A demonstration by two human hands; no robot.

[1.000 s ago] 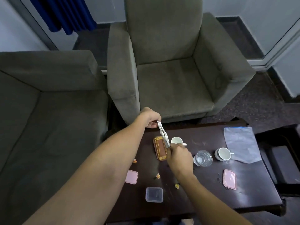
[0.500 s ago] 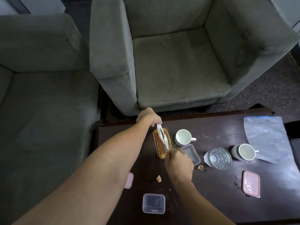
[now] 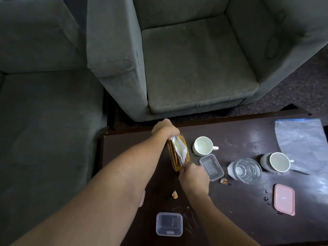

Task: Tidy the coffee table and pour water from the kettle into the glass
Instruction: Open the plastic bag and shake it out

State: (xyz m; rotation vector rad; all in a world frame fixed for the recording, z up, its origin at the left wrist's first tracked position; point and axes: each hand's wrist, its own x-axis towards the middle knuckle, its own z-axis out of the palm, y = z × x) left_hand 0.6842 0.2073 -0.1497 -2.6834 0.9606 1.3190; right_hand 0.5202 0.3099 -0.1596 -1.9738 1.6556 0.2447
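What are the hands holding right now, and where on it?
Both hold the white bag: left hand grips its far end, right hand pinches its near end.

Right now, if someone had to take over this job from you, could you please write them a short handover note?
Left hand pinches the far end of the white packet; right hand pinches the near end, over the yellow wire holder.
On the coffee table: glass, one white cup by the holder, another cup by the plastic bag, two lidless clear tubs, a pink lid, wrapper scraps.
Done: little that shows.
Left: seat the packet, clear the scraps, lid the tubs, pour. No kettle is in view.
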